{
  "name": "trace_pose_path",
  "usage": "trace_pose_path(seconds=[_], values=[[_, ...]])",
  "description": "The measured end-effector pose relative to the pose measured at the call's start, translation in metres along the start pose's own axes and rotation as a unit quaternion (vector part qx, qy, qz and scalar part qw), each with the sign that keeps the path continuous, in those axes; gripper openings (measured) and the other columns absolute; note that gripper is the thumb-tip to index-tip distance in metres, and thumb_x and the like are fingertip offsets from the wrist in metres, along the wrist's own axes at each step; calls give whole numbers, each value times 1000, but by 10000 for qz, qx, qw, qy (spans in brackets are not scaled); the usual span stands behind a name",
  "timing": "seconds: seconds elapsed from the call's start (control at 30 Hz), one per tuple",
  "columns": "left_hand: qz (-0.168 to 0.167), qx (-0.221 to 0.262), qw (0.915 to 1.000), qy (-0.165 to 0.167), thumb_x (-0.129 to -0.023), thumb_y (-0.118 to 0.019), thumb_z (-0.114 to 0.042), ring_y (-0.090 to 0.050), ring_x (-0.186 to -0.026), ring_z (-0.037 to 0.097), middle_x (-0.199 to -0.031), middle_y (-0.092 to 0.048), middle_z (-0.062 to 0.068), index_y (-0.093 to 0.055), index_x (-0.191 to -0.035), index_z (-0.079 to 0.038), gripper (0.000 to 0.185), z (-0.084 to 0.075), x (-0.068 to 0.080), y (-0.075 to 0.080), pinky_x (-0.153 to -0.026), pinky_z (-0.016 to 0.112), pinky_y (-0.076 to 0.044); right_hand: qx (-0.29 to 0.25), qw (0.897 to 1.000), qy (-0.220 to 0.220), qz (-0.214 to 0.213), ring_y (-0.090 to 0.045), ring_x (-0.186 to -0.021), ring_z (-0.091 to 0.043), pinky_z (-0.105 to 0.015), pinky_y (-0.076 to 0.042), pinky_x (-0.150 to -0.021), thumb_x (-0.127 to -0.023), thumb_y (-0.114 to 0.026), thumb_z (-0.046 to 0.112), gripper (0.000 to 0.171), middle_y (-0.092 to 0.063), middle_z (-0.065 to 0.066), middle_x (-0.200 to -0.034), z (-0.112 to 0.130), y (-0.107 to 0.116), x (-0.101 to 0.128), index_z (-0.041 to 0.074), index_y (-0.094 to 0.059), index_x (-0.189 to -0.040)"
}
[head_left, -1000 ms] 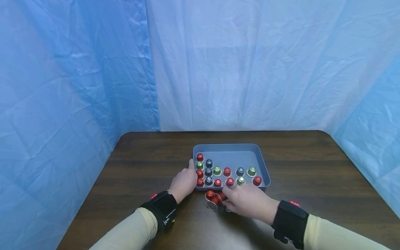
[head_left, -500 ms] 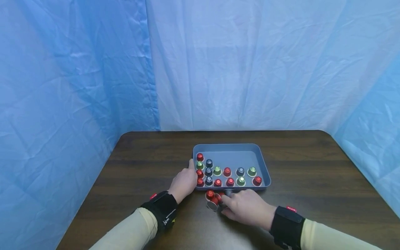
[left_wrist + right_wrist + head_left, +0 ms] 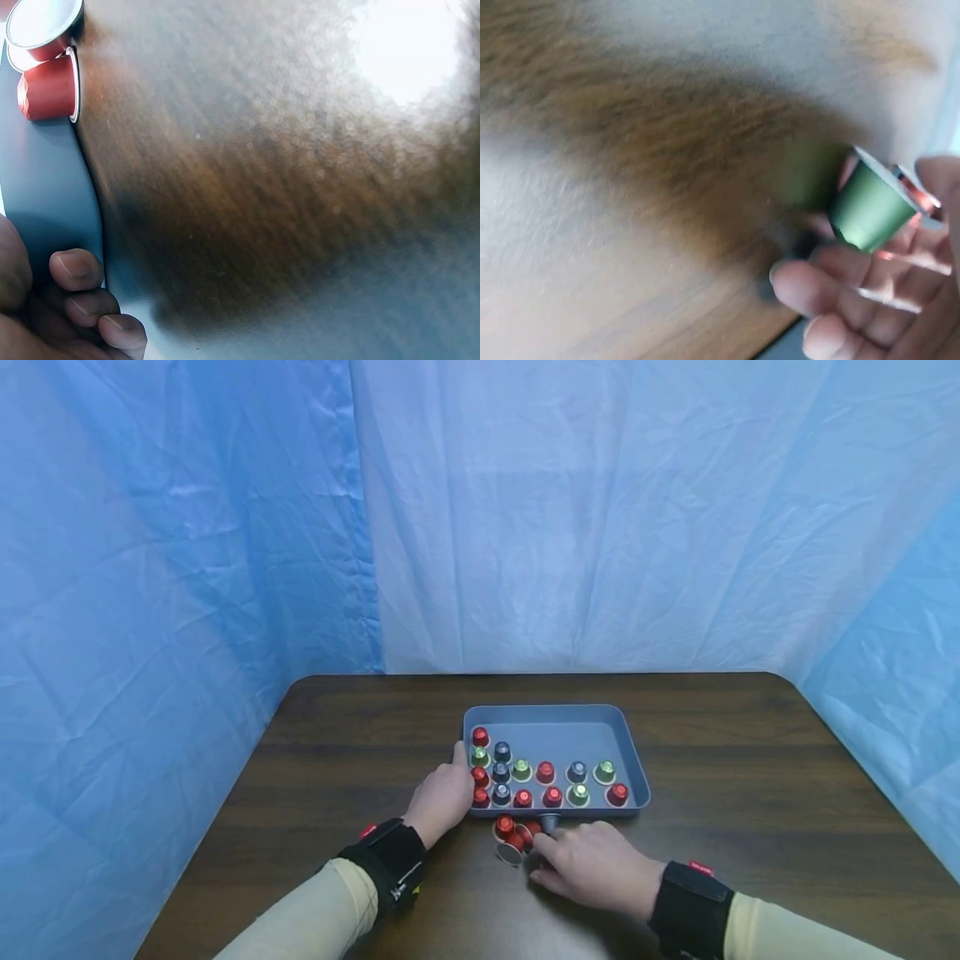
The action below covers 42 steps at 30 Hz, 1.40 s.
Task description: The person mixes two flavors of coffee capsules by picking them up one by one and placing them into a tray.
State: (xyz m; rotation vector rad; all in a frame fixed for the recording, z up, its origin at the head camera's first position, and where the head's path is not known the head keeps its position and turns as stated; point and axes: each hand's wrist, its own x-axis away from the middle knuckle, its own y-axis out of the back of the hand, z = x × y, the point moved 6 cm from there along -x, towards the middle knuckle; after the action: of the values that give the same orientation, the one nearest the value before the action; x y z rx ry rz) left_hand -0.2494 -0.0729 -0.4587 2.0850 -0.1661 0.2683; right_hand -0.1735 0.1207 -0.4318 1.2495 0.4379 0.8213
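Observation:
My left hand (image 3: 444, 793) grips the left edge of a blue-grey tray (image 3: 558, 717), with one finger straight along the rim. In the left wrist view its fingertips (image 3: 77, 268) curl at the tray's wall. My right hand (image 3: 596, 864) is low over the table in front of the tray. Its thumb and fingers stand around a green coffee capsule (image 3: 874, 206) on the table, which the hand hides in the head view. To the left of this hand, red coffee capsules (image 3: 505, 827) lie in a small pile; a dark capsule (image 3: 550, 823) is beside them at the tray's front wall.
Red, green (image 3: 605, 772) and dark blue capsules (image 3: 501, 751) stand in the tray, mostly in rows at the front and left; its back right part shows bare bottom. The tray is on a dark wooden table (image 3: 360, 718), with blue sheets (image 3: 525, 527) hanging behind and beside it.
My right hand has drawn back slightly toward me, uncovering the dark capsule by the tray's front wall and covering the pale rim seen beneath it earlier. The left hand and tray have stayed still.

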Motion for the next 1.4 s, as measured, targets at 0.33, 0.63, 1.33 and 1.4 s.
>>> trace_pose_path(seconds=[0.33, 0.63, 1.33, 1.4], values=[[32, 93, 9999, 22, -107, -54, -32, -68, -104, 28, -122, -66, 14, -15, -163, -8, 72, -1, -1, 1, -81, 41, -58, -432, 9956, 337, 767, -52, -74, 6, -19, -46, -63, -89, -72, 57, 48, -57, 13, -105, -9, 4, 17, 28, -64, -126], [0, 5, 10000, 19, -106, -54, -31, -68, -107, 28, -126, -65, 15, -17, -163, -7, 73, 0, -2, -1, -88, 45, -58, -538, 9901, 1028, 794, -56, -84, 8, -17, -51, -73, -90, -78, 24, 35, -54, 15, -106, -13, 1, 24, 27, -66, -123], [9, 123, 9999, 66, -106, -55, -31, -67, -106, 27, -125, -65, 14, -16, -163, -7, 73, 1, 0, -1, -89, 45, -57, -1007, 9913, 800, 281, -61, -94, 6, -19, -55, -80, -90, -77, 18, 23, -61, 14, -105, -16, 1, 24, 24, -71, -112], [8, 160, 9998, 94, -106, -55, -31, -66, -110, 28, -128, -64, 14, -16, -163, -8, 73, 1, 0, -1, -92, 46, -56, -996, 9920, 698, 340, -62, -93, 5, -20, -55, -80, -90, -78, 18, 24, -63, 13, -104, -17, 4, 23, 23, -72, -112]])
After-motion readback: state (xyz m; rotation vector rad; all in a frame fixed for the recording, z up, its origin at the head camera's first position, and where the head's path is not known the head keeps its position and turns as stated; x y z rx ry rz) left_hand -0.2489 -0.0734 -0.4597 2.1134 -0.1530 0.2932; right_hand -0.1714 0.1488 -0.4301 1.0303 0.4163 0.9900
